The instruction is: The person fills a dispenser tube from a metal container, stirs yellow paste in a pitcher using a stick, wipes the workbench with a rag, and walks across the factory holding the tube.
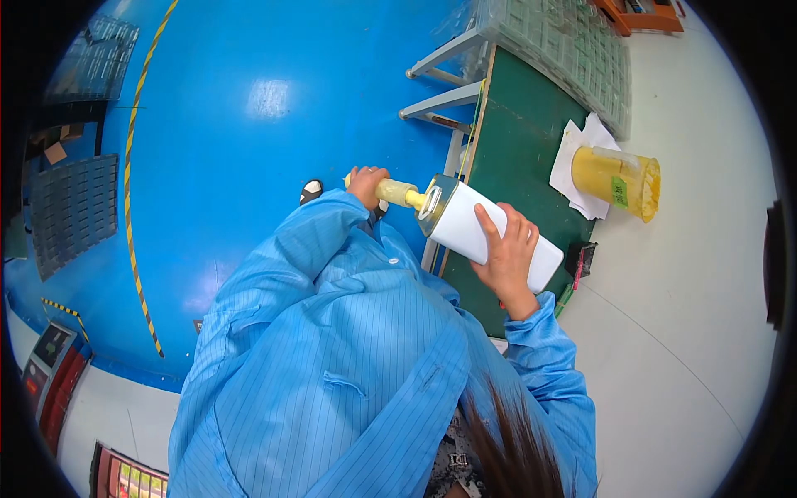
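Observation:
My left hand [365, 187] is wrapped round a slim translucent bottle [397, 192] with pale yellow parts. Its narrow yellow end meets the metal top of a white rectangular can [469, 224]; whether it goes inside, I cannot tell. That can is tilted, its top with a wire handle facing left. Fingers and thumb of my right hand [509, 257] grip the can's side from the right. Both things are held in the air in front of my blue coat [332, 332], by the edge of the green tabletop [519, 124].
A yellow tub [616, 178] with a green label stands on white paper [564, 166]. Clear plastic trays [573, 58] are stacked at the table's far end. A small black box [581, 259] with pens sits near the can. Grey stools [444, 100] flank the table.

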Tool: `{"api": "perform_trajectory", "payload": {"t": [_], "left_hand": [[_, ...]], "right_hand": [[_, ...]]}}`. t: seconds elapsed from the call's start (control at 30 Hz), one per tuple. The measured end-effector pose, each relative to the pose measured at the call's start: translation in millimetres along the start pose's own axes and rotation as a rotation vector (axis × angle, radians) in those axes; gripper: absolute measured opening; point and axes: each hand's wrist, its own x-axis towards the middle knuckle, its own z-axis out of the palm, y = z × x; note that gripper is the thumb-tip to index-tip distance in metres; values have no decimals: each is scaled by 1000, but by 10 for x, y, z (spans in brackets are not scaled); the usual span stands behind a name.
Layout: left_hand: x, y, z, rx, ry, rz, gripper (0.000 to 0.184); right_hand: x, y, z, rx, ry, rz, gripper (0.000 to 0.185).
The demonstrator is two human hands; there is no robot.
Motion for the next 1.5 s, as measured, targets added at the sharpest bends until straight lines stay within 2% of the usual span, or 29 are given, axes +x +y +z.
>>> {"api": "perform_trajectory", "payload": {"t": [0.43,0.53,1.5], "left_hand": [[17,-18,-44,6,-50,7,42],[26,-28,-41,-20,-84,-22,47],[65,-41,26,-12,-69,-2,45]], "right_hand": [[40,-81,-23,-42,-15,3,111],[47,-95,-17,-50,-16,2,111],[78,-134,-24,-55,-29,14,110]]}}
